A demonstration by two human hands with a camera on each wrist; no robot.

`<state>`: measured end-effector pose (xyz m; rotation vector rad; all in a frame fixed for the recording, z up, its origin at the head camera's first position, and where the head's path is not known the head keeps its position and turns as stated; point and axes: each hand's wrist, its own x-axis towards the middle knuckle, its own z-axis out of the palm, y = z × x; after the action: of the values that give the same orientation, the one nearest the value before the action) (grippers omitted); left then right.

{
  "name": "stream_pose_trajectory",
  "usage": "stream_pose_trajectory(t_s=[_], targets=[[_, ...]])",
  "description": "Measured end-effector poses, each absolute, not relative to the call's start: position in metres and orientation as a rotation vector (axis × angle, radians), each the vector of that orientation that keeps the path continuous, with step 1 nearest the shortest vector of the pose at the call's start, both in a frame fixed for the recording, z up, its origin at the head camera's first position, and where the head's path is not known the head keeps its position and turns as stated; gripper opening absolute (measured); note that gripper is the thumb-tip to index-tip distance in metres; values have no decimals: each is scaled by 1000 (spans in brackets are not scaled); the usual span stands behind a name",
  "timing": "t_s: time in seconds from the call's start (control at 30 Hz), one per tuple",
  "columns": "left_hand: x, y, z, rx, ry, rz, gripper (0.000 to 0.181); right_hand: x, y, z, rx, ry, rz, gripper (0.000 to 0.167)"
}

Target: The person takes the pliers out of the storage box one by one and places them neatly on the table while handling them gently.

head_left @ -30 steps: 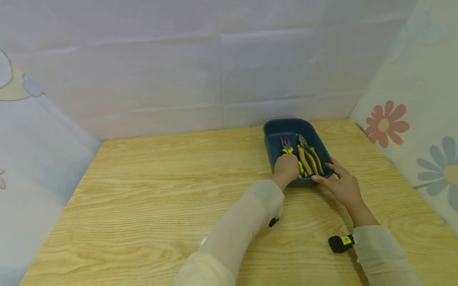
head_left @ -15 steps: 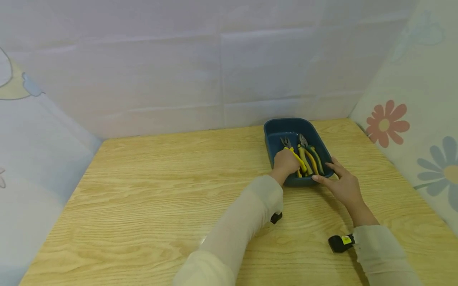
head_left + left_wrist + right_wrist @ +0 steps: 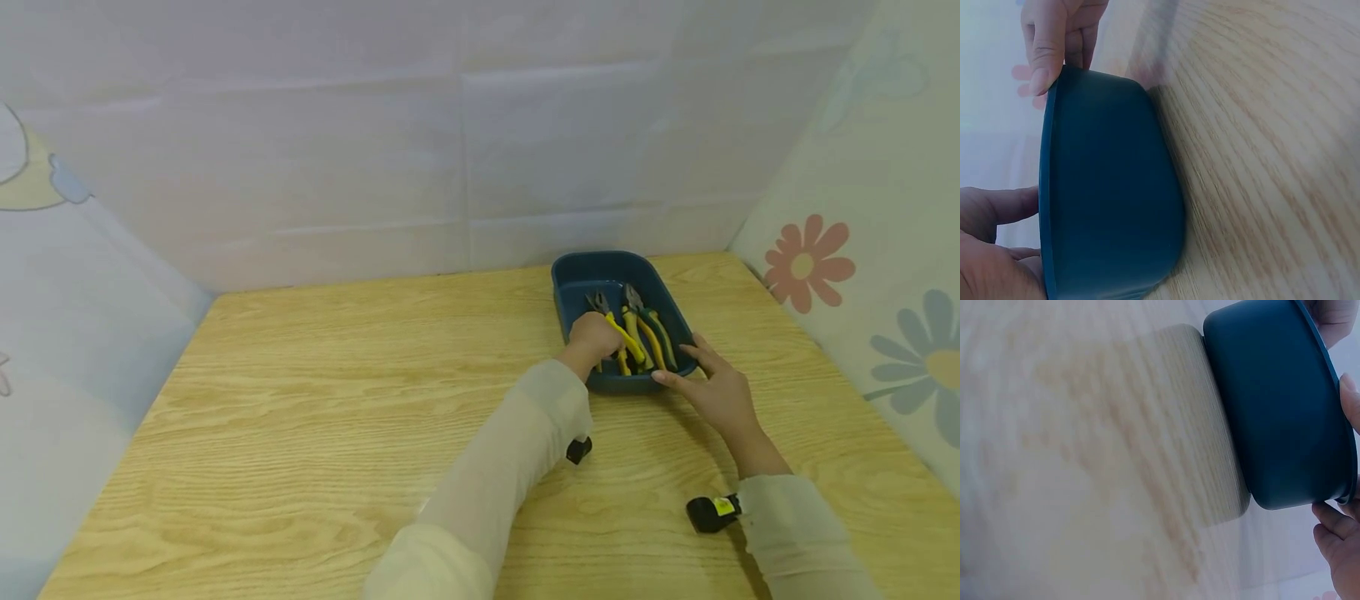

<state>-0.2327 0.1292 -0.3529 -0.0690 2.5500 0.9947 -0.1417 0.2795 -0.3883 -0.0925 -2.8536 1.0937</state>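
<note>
A dark blue plastic box [image 3: 628,384] stands at the back right of the table. Inside, green-and-yellow pliers [image 3: 651,337] lie to the right, jaws toward the back. Beside them are yellow-handled pliers [image 3: 630,340], partly covered by my left hand [image 3: 594,335], which reaches over the near left wall and holds them with bent fingers. The fingertips are hidden in the head view. My right hand [image 3: 722,398] grips the box's near right corner, thumb on the rim and fingers along the outer side. Both wrist views show the box's outer wall [image 3: 1110,181], with its contents out of sight.
The box rests on a wood-grain table [image 3: 315,400] close to the back wall covering [image 3: 375,167]. A flower-printed covering [image 3: 885,275] rises along the right side. Small black devices [image 3: 708,514] project from both wrists.
My left hand has shifted slightly left and back, and the yellow-handled pliers have turned, showing more of a handle. My right hand stays on the box corner.
</note>
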Motion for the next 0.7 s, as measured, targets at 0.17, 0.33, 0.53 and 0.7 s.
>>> stream_pose_trajectory(t_s=[0.17,0.33,0.53,0.7], targets=[[-234,129,-352,-111,2471,1097,20,-141,279,-388,-98,-2854,1082,79],[-234,128,-354,-142,2431,1146,16,-140,278,-388,-109,-2848,1081,78],[-233,126,-354,-158,2413,1189,6,-139,278,-388,-115,-2845,1088,79],[-231,125,-352,-178,2416,1198,9,-140,278,-388,-117,-2843,1104,80]])
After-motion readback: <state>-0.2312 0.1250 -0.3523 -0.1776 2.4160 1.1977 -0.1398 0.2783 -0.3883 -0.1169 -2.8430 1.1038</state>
